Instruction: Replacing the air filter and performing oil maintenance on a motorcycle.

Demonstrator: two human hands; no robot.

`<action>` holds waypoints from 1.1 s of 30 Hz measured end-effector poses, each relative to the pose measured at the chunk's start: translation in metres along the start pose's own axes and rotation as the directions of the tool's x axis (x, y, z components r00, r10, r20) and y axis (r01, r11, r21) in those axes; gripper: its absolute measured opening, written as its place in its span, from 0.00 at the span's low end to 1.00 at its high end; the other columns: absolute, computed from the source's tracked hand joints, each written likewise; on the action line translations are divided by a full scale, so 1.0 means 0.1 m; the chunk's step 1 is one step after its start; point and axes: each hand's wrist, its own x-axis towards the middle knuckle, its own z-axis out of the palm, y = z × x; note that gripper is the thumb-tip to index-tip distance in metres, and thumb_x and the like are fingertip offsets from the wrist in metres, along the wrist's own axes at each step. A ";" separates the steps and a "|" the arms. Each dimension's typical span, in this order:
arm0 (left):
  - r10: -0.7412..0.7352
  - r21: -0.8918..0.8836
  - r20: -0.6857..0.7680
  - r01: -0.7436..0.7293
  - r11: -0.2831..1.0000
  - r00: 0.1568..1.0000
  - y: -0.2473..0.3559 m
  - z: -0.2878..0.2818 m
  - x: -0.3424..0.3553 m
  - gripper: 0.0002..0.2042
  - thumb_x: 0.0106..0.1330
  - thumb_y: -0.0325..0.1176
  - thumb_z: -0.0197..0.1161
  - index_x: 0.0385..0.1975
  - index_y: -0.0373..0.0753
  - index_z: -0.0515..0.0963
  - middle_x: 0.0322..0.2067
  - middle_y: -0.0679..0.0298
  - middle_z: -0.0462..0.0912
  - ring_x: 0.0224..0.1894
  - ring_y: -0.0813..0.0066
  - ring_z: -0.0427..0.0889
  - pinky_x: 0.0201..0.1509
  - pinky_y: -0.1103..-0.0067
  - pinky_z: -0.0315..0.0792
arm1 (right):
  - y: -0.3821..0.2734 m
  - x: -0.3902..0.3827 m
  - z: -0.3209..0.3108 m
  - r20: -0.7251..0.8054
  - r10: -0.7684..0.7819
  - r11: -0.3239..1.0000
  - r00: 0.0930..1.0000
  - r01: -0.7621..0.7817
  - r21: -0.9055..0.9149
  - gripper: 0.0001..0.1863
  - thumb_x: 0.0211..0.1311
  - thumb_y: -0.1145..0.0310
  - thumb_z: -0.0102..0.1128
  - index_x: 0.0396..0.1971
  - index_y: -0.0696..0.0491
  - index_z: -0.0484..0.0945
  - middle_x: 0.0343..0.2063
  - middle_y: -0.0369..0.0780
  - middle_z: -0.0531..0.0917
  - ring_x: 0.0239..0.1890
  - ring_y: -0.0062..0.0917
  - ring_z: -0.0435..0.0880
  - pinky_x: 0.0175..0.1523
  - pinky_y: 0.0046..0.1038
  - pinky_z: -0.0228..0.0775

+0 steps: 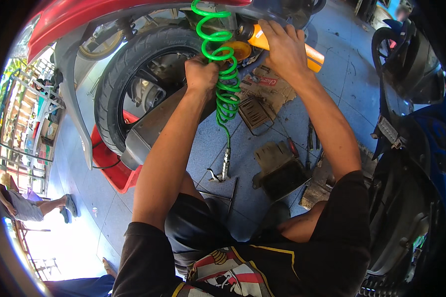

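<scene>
My right hand [285, 48] is closed around an orange plastic bottle [314, 60]. The bottle lies tilted, its dark neck end toward the scooter's engine area and close above an orange funnel [240, 49]. My left hand [201, 73] is closed at the funnel's side; its fingertips are partly hidden. In front of that hand hangs a green coiled air hose [228, 96], which ends in a metal air blow gun [225, 166] low near the floor. The scooter's rear wheel [111, 89] stands left of my left hand. Whether liquid flows from the bottle is hidden.
A red plastic tray [115, 166] sits under the wheel. On the tiled floor lie an open black box-shaped part [280, 173], a slotted cover [255, 115], cardboard [277, 94] and a T-handle wrench [233, 195]. Another motorcycle [406, 188] stands close at right. A person's legs [49, 205] show at left.
</scene>
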 end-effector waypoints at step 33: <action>-0.014 0.025 0.023 0.014 1.000 1.000 0.04 0.01 -0.01 0.08 0.59 0.17 0.63 0.38 0.26 0.80 0.35 0.56 0.84 0.34 0.72 0.84 0.36 0.78 0.78 | 0.00 -0.02 0.09 -0.132 -0.193 0.964 0.972 0.163 -0.211 0.24 0.49 0.70 0.61 0.51 0.48 0.77 0.43 0.33 0.79 0.44 0.28 0.75 0.52 0.35 0.62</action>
